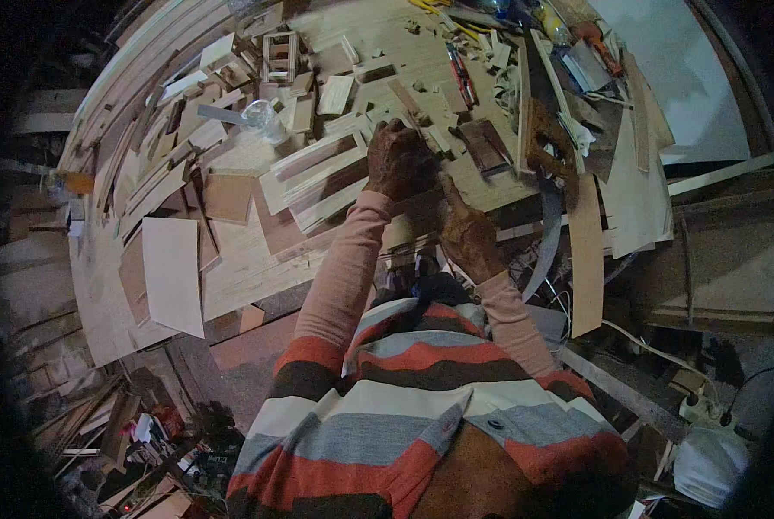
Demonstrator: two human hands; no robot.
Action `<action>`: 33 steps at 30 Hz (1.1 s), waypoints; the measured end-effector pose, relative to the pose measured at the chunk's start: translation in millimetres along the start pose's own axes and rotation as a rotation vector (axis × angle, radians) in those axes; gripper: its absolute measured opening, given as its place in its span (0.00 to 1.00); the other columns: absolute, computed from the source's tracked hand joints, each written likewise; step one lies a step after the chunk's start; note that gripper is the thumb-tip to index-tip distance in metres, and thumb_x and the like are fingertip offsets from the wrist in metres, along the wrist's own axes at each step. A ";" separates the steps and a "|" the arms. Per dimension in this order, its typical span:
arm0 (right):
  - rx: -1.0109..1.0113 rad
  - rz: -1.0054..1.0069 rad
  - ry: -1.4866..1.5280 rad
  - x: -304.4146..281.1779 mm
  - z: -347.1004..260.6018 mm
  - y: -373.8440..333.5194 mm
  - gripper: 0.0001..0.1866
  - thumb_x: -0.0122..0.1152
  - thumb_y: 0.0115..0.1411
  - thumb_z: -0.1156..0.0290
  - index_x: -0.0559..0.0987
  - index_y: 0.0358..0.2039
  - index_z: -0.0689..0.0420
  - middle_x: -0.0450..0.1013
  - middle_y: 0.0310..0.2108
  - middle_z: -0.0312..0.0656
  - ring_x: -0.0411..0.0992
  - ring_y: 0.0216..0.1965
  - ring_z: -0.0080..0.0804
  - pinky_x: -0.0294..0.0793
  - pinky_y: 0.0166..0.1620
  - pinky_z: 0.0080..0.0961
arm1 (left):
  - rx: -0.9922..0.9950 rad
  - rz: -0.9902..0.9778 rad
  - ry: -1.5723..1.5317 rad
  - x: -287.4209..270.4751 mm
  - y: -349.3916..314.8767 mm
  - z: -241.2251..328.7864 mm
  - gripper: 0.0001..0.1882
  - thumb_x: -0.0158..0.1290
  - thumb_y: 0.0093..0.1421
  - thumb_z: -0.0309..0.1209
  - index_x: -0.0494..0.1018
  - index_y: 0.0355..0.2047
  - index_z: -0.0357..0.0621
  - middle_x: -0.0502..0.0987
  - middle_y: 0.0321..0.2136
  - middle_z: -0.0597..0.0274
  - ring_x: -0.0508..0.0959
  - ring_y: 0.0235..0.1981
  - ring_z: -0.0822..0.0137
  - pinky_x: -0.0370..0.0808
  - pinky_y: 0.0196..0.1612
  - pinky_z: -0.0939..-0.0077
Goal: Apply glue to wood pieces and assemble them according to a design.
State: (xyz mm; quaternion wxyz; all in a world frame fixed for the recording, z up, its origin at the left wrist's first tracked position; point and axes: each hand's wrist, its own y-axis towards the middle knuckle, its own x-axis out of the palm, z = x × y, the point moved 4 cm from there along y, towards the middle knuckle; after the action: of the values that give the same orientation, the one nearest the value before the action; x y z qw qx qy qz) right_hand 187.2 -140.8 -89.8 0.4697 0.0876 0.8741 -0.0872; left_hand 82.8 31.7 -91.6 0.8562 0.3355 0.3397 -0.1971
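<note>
My left hand [397,157] is closed in a fist over the near part of the workbench, and whatever it grips is hidden beneath it. Just to its right, my right hand [471,232] has its index finger stretched toward the left hand while the other fingers curl under; anything in them is hidden. Beside my left wrist lies a stack of pale wood strips [317,177]. A thin wood strip [408,101] lies beyond the left fist. A dark brown wooden piece [484,145] rests to the right of the hands.
A handsaw [549,199] hangs past the bench's right edge beside a tan board [586,259]. Red-handled pliers [460,76] lie at the back. A clear jar [266,123], a small wooden frame [279,57] and a white panel [170,272] are leftward. Offcuts cover much of the bench.
</note>
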 end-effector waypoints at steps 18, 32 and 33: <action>-0.087 0.154 -0.107 10.0 -2.4 16.9 0.43 0.52 0.59 0.70 0.51 0.75 0.40 0.77 0.27 0.55 0.77 0.29 0.55 0.77 0.35 0.47 | 0.031 0.071 -0.009 -5.0 -7.9 6.5 0.14 0.64 0.44 0.38 0.77 0.28 0.43 0.73 0.33 0.50 0.72 0.39 0.45 0.72 0.42 0.53; 0.002 0.046 -0.163 7.2 -0.5 23.3 0.45 0.55 0.61 0.69 0.48 0.76 0.39 0.77 0.25 0.57 0.78 0.27 0.56 0.77 0.31 0.49 | -0.036 0.239 0.098 24.3 -18.3 -1.3 0.16 0.62 0.49 0.33 0.74 0.38 0.43 0.71 0.37 0.50 0.70 0.43 0.44 0.71 0.44 0.52; -0.006 0.052 -0.159 6.3 -0.3 21.2 0.45 0.56 0.61 0.68 0.48 0.76 0.39 0.77 0.25 0.57 0.78 0.27 0.57 0.77 0.31 0.50 | -0.060 0.233 0.087 23.9 -18.4 -1.5 0.16 0.62 0.49 0.33 0.74 0.38 0.43 0.71 0.37 0.50 0.70 0.43 0.44 0.71 0.45 0.52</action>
State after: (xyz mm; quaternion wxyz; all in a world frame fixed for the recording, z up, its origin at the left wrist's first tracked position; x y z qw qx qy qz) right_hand 188.5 -119.7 -96.4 0.5402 0.1017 0.8316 -0.0792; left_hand 88.3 17.4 -117.6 0.8673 0.3554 0.3411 -0.0712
